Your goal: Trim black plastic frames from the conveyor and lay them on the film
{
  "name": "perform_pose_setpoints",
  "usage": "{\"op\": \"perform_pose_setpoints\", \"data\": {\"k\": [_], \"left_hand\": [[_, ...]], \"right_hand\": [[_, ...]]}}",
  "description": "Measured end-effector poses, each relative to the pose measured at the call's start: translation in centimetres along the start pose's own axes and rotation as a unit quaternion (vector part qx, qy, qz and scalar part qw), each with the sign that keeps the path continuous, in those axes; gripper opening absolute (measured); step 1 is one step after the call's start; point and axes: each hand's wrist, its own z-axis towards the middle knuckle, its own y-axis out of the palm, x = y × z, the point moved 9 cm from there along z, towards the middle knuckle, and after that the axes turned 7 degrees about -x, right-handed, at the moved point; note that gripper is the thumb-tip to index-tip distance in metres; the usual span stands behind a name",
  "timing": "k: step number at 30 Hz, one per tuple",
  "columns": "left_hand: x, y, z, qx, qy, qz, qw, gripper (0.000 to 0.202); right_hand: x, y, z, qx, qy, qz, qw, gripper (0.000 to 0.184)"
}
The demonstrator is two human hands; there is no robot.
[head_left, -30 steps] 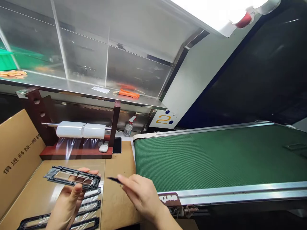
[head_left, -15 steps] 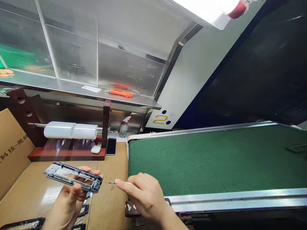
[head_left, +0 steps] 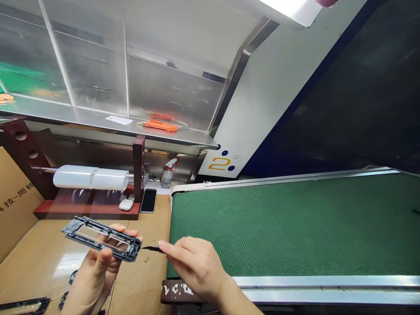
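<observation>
The left hand (head_left: pixel 95 273) gripped a black plastic frame (head_left: pixel 102 238) from below, thumb over its near edge and fingers curled up behind its far edge, holding it level above the cardboard-covered bench (head_left: pixel 39 262). The right hand (head_left: pixel 197 267) was closed in a pinch, thumb and forefinger pressed on a thin dark blade-like tool (head_left: pixel 151 248) whose tip met the right end of the frame. Both hands hovered just left of the near corner of the green conveyor belt (head_left: pixel 288 218), in front of its metal side rail (head_left: pixel 321 282). More black frames (head_left: pixel 22 304) lay flat on the cardboard at the lower left, partly cut off by the picture's edge. Farther back on the bench stood a dark red wooden stand (head_left: pixel 87 209) carrying a white roll of clear film (head_left: pixel 91 178) on a rod, with a white earbud case (head_left: pixel 126 204) and a black phone (head_left: pixel 148 200) lying just beside its right post. A small spray bottle (head_left: pixel 166 175) stood behind them, under a steel shelf (head_left: pixel 108 127) on which an orange-handled tool (head_left: pixel 160 125) and a white paper slip (head_left: pixel 118 120) rested. A brown cardboard box wall (head_left: pixel 13 205) with printed characters rose at the left, and a white machine panel (head_left: pixel 226 162) marked with a yellow 2 stood behind the belt's far end.
</observation>
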Motion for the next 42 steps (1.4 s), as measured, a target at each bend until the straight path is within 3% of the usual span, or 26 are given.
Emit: {"op": "perform_pose_setpoints", "data": {"k": [3,5,7,11,13,16,18,20,21,23,25,27,29,33,37,42], "left_hand": [[-0.7,0.4,0.3,-0.008,-0.008,-0.028,1.000,0.059],[-1.1,0.8,0.7,-0.021,-0.002,-0.039,0.999,0.059],[-1.1,1.3,1.0,-0.037,0.023,-0.036,0.998,0.057],[-0.9,1.7,2.0,-0.093,0.108,0.062,0.988,0.046],[-1.1,1.7,2.9,-0.126,0.142,0.163,0.968,0.044],[-2.3,0.9,4.8,-0.143,0.134,0.256,0.947,0.047],[-2.8,0.3,5.8,-0.140,0.111,0.274,0.945,0.047],[-3.0,-0.2,6.4,-0.134,0.094,0.282,0.945,0.047],[-3.0,-0.4,6.6,-0.132,0.086,0.282,0.947,0.047],[-3.0,-0.7,6.8,-0.125,0.064,0.266,0.954,0.052],[-3.2,-0.9,6.8,-0.123,0.033,0.238,0.963,0.059],[-3.5,-0.7,6.6,-0.124,0.002,0.211,0.970,0.065],[-3.8,-0.2,6.1,-0.130,-0.020,0.196,0.972,0.065],[-3.8,1.0,4.6,-0.141,-0.048,0.150,0.977,0.055],[-3.9,2.0,3.5,-0.181,-0.080,0.131,0.971,0.055],[-3.9,2.4,2.8,-0.207,-0.101,0.132,0.964,0.055]], "right_hand": [[1.5,1.0,-0.4,-0.029,0.058,0.132,0.989,0.034],[2.7,2.0,-0.7,-0.053,0.115,0.251,0.960,0.034],[3.8,3.6,-1.3,-0.079,0.180,0.395,0.897,0.035],[5.1,7.7,-2.9,-0.153,0.283,0.639,0.699,0.050],[5.7,9.3,-3.7,-0.164,0.313,0.700,0.621,0.056],[6.2,10.9,-4.6,-0.167,0.324,0.752,0.549,0.059],[6.2,11.5,-4.8,-0.183,0.309,0.764,0.536,0.062],[6.8,11.3,-4.8,-0.190,0.294,0.743,0.571,0.069],[7.3,10.9,-4.8,-0.187,0.290,0.711,0.613,0.069],[9.0,9.2,-4.3,-0.165,0.279,0.580,0.748,0.059],[9.9,6.2,-3.4,-0.127,0.243,0.372,0.887,0.045],[9.2,3.2,-2.1,-0.098,0.174,0.166,0.966,0.042],[7.1,1.3,-0.9,-0.089,0.081,0.023,0.992,0.040],[2.9,-1.8,0.7,-0.013,-0.066,-0.130,0.989,0.029],[0.7,-3.1,1.4,0.022,-0.129,-0.153,0.980,0.027],[-0.2,-3.8,1.4,0.029,-0.158,-0.150,0.976,0.024]]}}
